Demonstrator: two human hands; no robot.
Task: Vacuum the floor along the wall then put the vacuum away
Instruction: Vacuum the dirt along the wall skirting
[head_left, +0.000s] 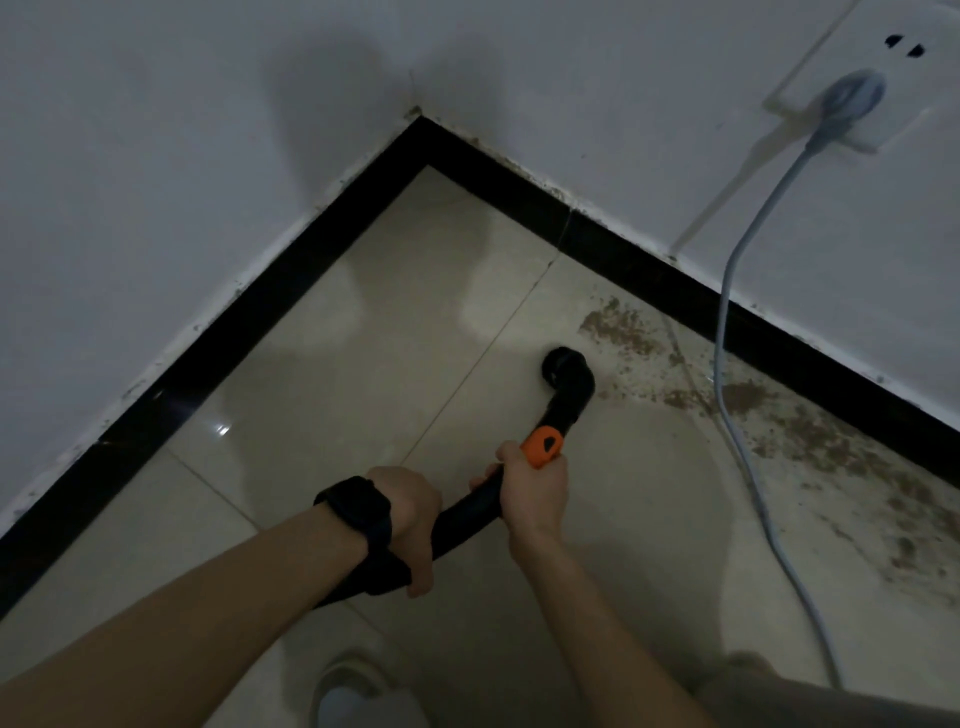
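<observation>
Two hands, left hand (410, 519) (with the one watch (358, 506)) and right hand (535, 493); one vacuum hose (569, 395); one wall socket (914, 98) at two o'clock; one cord (727, 312); one shoe (348, 691).

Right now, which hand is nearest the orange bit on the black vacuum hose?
The right hand: it grips the black vacuum hose right against the orange collar. The left hand, wearing a black watch, grips farther back.

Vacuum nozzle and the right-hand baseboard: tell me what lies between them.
Head view: brown dirt lies scattered on the floor between nozzle and baseboard, and the grey cord runs across that stretch.
</observation>
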